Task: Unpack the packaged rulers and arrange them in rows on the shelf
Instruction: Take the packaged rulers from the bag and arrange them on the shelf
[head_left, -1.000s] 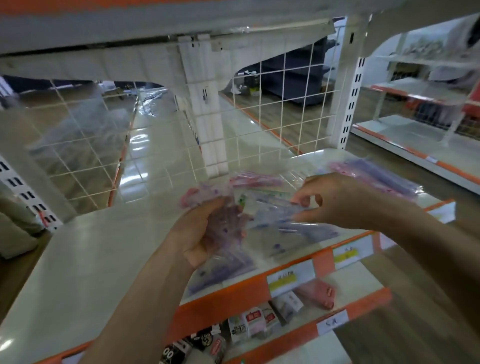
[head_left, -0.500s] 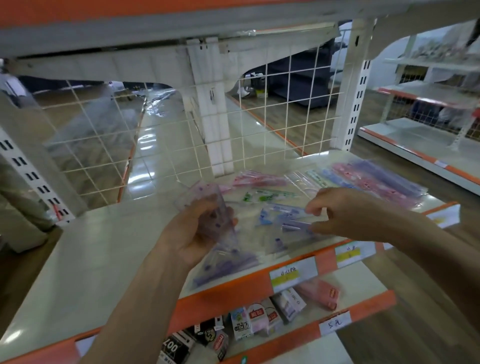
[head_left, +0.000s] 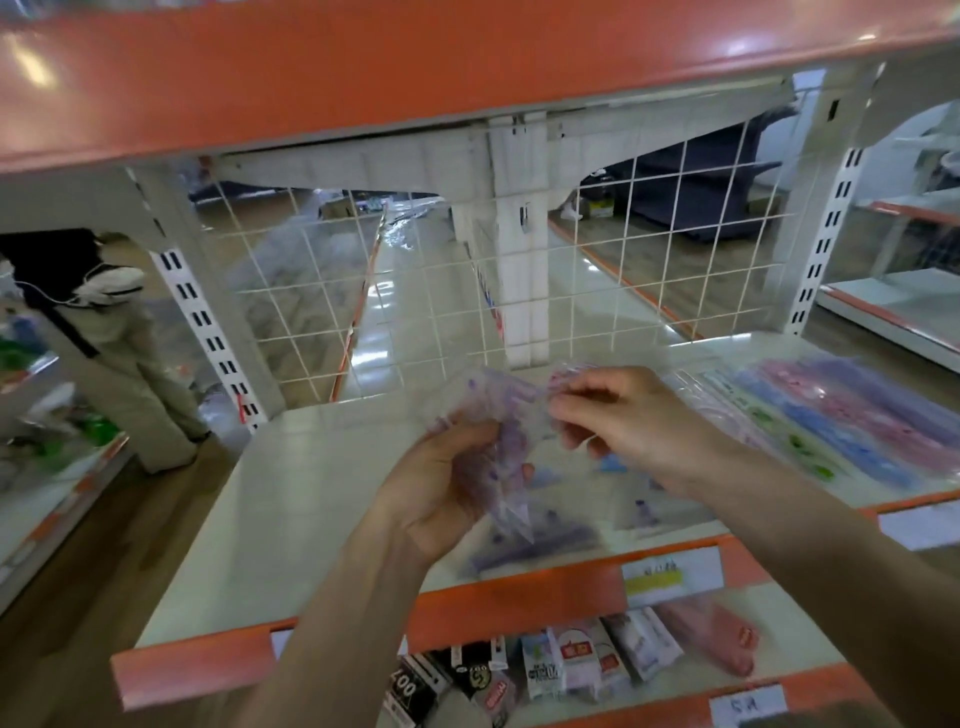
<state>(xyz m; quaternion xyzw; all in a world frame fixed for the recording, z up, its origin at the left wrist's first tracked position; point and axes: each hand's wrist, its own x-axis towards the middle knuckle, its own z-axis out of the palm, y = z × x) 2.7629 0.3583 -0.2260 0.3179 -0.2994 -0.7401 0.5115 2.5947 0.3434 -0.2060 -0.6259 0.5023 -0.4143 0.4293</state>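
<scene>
Held a clear, crinkled pack of rulers up over the middle of the white shelf, off its surface; purple print, motion-blurred. Gripped it from below with left hand, fingers and thumb curled round the bunched lower part. Pinched its top edge with right hand, thumb and forefinger closed on the plastic, other fingers loosely bent. Saw a loose purple ruler flat on the shelf under the hands, plus clear blue-printed pieces too blurred to separate. Saw rows of rulers laid side by side at far right of same shelf: green, blue, pink, purple. Versus half a second back: brought hands closer together, bunched pack tighter and raised it; moved right hand from pack's right side to its top; tipped view up, so caught orange upper shelf edge and a person standing at left.
</scene>
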